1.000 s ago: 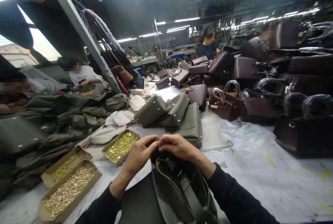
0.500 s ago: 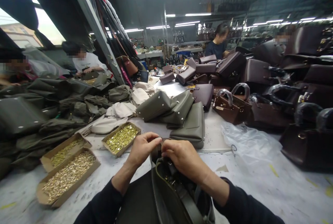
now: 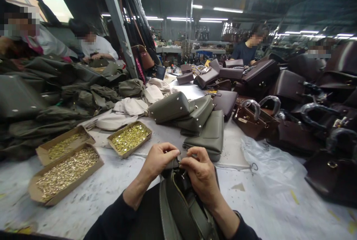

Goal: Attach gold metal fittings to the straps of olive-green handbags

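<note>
An olive green bag [image 3: 178, 206] with straps and a zipper lies open close to me at the bottom centre. Above its far end, my left hand [image 3: 160, 161] pinches the end of a green strap between thumb and fingers. My right hand [image 3: 201, 175] is closed in a pinch right beside it, at a small piece near the strap end that is too small to make out. The fingertips of both hands nearly meet.
Cardboard trays of small metal pieces, one gold [image 3: 129, 138] and one rose gold [image 3: 67, 173], stand at left. Green bags [image 3: 205, 132] lie beyond my hands. Dark brown bags [image 3: 256, 119] and clear plastic [image 3: 275, 162] are at right. People [image 3: 97, 44] sit further back.
The view has shifted slightly left and down. My right hand has turned, with its fingers more raised and bent, and the fingertips of both hands have moved a little.
</note>
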{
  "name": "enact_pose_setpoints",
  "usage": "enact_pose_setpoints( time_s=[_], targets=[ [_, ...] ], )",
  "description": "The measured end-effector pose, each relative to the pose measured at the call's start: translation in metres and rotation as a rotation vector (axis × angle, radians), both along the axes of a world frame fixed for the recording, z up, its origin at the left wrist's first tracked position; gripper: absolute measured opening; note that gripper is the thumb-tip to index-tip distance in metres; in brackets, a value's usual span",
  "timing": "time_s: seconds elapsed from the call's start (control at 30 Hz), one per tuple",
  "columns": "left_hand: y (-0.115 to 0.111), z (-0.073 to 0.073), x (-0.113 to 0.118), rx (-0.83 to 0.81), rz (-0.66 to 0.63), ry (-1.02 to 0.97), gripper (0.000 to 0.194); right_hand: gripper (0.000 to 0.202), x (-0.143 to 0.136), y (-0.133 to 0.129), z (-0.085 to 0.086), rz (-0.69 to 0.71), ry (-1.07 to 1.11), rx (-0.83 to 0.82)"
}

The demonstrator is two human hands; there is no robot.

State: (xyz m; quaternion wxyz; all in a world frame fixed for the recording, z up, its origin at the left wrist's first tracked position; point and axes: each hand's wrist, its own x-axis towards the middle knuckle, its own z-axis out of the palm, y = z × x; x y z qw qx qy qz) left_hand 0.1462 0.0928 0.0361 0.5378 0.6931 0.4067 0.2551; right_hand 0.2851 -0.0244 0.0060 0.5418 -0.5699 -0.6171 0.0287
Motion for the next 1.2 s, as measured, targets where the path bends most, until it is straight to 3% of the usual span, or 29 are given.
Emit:
enact_pose_setpoints(
  time_s=[0.33, 0.7, 1.2],
  targets=[
    [-0.010, 0.002, -0.002, 0.025, 0.015, 0.009, 0.029, 0.011, -0.005, 0.006, -0.002, -0.023, 0.006, -0.036],
    [-0.009, -0.001, -0.003, 0.061, 0.033, 0.009, 0.024, 0.020, -0.002, 0.007, -0.017, 0.051, 0.172, -0.061],
    [-0.011, -0.006, -0.005, 0.072, 0.056, 0.023, 0.024, 0.014, -0.001, 0.007, -0.021, 0.068, 0.212, -0.095]
  ],
)
